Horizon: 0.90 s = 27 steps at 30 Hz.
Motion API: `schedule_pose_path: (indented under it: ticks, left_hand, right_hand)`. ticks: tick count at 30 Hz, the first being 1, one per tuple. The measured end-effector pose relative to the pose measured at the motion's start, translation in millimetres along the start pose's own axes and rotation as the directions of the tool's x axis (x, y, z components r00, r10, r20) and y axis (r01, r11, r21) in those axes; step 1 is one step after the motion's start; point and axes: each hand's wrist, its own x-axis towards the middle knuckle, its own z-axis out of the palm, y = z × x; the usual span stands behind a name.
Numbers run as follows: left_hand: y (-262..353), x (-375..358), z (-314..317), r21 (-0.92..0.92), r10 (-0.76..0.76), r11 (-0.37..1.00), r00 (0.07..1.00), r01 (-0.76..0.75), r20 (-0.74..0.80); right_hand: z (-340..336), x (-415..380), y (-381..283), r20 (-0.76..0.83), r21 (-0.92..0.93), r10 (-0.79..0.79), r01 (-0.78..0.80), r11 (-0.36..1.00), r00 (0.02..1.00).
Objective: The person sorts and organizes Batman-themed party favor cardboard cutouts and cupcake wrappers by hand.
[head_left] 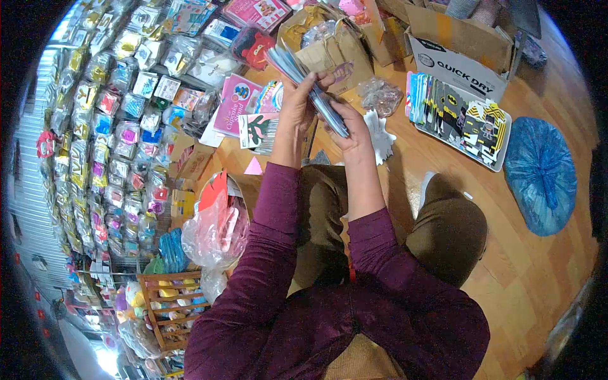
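Both my hands are raised in front of my knees on a stack of thin, flat bluish-grey pieces (328, 113), held edge-on and tilted. My left hand (297, 104) is closed around its middle, fingers bent over the top. At the lower end, my right hand (354, 132) grips the stack between thumb and fingers. What is printed on the pieces cannot be made out. Beneath and beside my hands lie a pink cupcake stand package (233, 107), a packet with green leaf shapes (255, 131) and a white jagged-edged cutout (380, 136).
A white tray (497, 166) of black and yellow bat-themed cutouts stands at right, beside a blue plastic bag (543, 174). Cardboard boxes (459, 63) stand behind. Hanging packets (126, 133) fill the left wall. A clear bag with red pieces (218, 228) sits near my left arm.
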Motion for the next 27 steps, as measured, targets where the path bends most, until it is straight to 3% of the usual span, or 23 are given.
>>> schedule_pose_path:
  ticks: [5, 6, 7, 8, 9, 11, 13, 15, 16, 18, 19, 21, 22, 25, 27]
  left_hand:
    - [-3, 9, -16, -0.057, -0.077, 0.996, 0.996, 0.075, -0.036]
    - [-2, 11, -19, -0.269, -0.133, 0.955, 0.991, 0.127, -0.004]
    - [-2, 13, -21, -0.465, -0.181, 0.867, 0.983, 0.179, 0.039]
    - [1, 11, -17, -0.507, -0.183, 0.854, 0.98, 0.118, -0.08]
    - [3, 11, -15, -0.504, -0.184, 0.855, 0.98, 0.121, -0.078]
    - [6, 11, -11, -0.716, -0.332, 0.69, 0.925, 0.104, -0.185]
    - [3, 11, -12, -0.702, -0.287, 0.707, 0.943, 0.09, -0.168]
    - [2, 8, -10, -0.707, -0.341, 0.706, 0.896, 0.044, -0.284]
    - [-3, 10, -17, -0.71, -0.331, 0.701, 0.913, 0.068, -0.24]
    - [-17, 15, -22, -0.663, -0.321, 0.743, 0.916, 0.087, -0.24]
    - [-24, 16, -23, -0.612, -0.307, 0.784, 0.922, 0.105, -0.236]
    - [-21, 11, -11, -0.593, -0.308, 0.799, 0.913, 0.096, -0.268]
    - [-17, 8, -7, -0.588, -0.336, 0.802, 0.892, 0.103, -0.303]
    - [-12, 7, -4, -0.578, -0.345, 0.813, 0.859, 0.072, -0.378]
    - [-8, 8, -7, -0.609, -0.332, 0.792, 0.865, 0.039, -0.376]
  right_hand:
    - [-2, 3, -4, 0.09, -0.16, -0.031, 0.045, 0.986, 0.995]
    - [0, 0, -8, 0.089, -0.161, -0.032, 0.047, 0.986, 0.995]
    - [1, -3, -13, -0.035, -0.241, -0.045, 0.035, 0.97, 0.998]
    - [2, -6, -17, -0.156, -0.317, -0.067, 0.014, 0.948, 0.985]
    - [-3, -3, -19, -0.156, -0.314, -0.069, 0.017, 0.949, 0.985]
    - [-14, 5, -23, -0.249, -0.406, -0.493, 0.372, 0.835, 0.834]
    - [6, -10, -36, -0.287, -0.415, -0.514, 0.379, 0.827, 0.808]
    - [14, -11, -37, -0.21, -0.502, -0.748, 0.587, 0.635, 0.63]
    - [19, -10, -31, -0.214, -0.505, -0.746, 0.583, 0.637, 0.63]
    - [38, -10, -13, 0.058, -0.614, -0.813, 0.663, 0.428, 0.579]
    - [39, -8, -8, 0.055, -0.616, -0.811, 0.66, 0.431, 0.582]
    - [37, -3, 0, 0.291, -0.737, -0.753, 0.64, 0.216, 0.59]
    - [35, 0, 1, 0.295, -0.733, -0.753, 0.645, 0.217, 0.588]
    - [27, 1, -7, 0.107, -0.426, -0.729, 0.694, 0.581, 0.676]
    - [28, -4, -9, 0.059, -0.422, -0.738, 0.687, 0.591, 0.672]
